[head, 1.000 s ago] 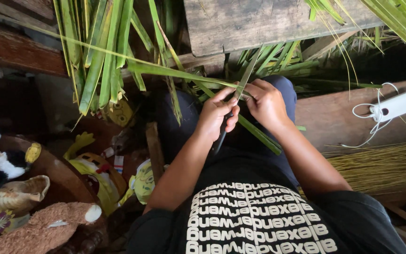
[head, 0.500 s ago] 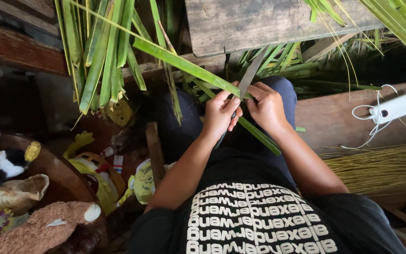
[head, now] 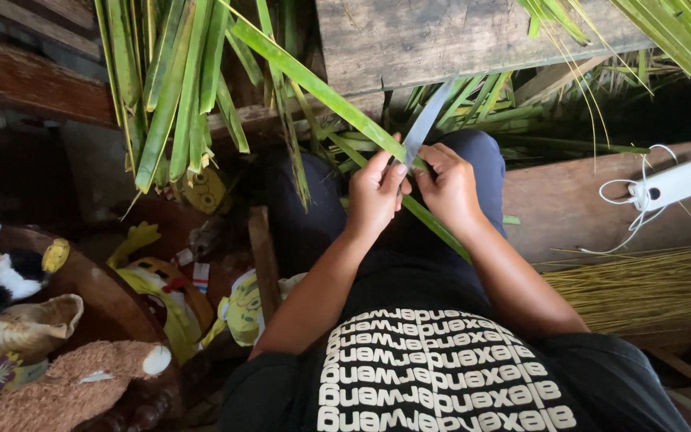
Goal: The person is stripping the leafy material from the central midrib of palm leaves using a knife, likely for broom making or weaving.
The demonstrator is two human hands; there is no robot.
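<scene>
Got my left hand (head: 375, 194) wrapped around the knife (head: 424, 124), blade pointing up, while my right hand (head: 448, 186) pinches the long green palm leaf (head: 321, 88) right beside it, over my lap.

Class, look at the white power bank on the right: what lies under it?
The white power bank rests on a brown wooden board, its white cable coiled beside it. What lies beneath the board is hidden.

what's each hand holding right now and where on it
Left hand: knife, by the handle. Right hand: green leaf, pinched beside the blade.
</scene>
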